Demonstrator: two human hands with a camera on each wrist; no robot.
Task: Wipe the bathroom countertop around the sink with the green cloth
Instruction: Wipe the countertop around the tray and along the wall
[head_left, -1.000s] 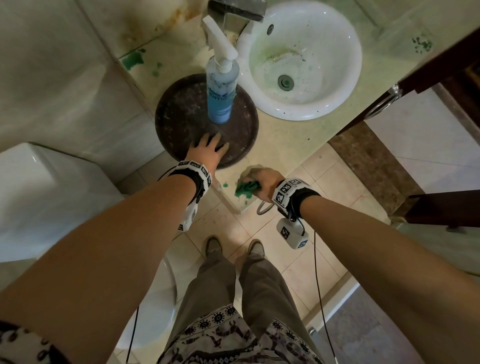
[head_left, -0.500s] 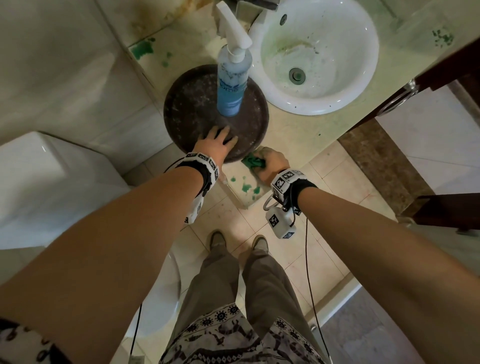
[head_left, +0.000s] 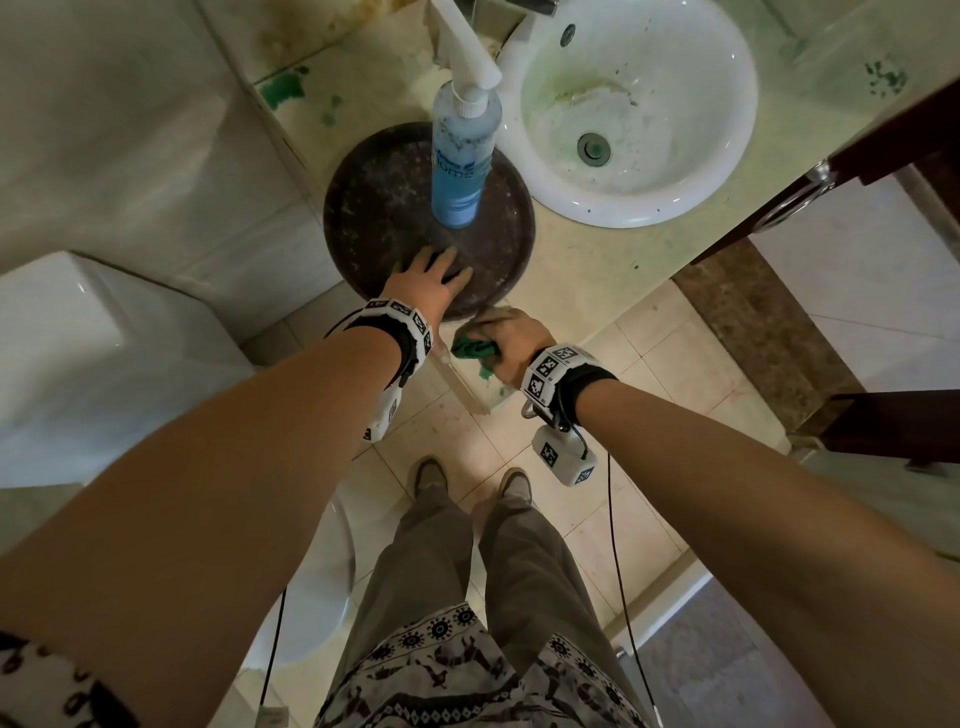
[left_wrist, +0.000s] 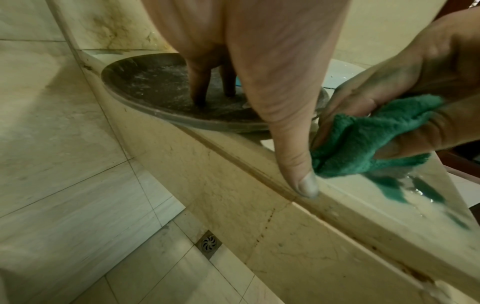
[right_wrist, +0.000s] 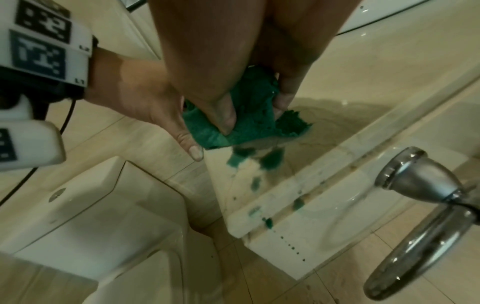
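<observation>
The bunched green cloth (head_left: 470, 349) lies on the beige countertop (head_left: 597, 270) near its front left corner, just in front of the dark round tray (head_left: 374, 218). My right hand (head_left: 498, 338) grips the cloth (right_wrist: 249, 115) between thumb and fingers and holds it against the wet stone. My left hand (head_left: 434, 270) rests on the tray with its fingers (left_wrist: 200, 88) spread on it. Its thumb (left_wrist: 301, 174) presses the counter edge beside the cloth (left_wrist: 363, 144). Green smears (right_wrist: 259, 162) mark the corner in front of the cloth.
A blue spray bottle (head_left: 462, 156) stands on the tray. The white round sink (head_left: 639, 104) sits to the right. Green stains lie at the counter's back left (head_left: 283, 88) and far right (head_left: 885, 78). A toilet tank (head_left: 78, 338) stands left, a metal door handle (right_wrist: 428, 195) right.
My right hand has slid the cloth from the counter's front corner up toward the tray's edge, leaving green smears behind. My left hand has stayed on the tray.
</observation>
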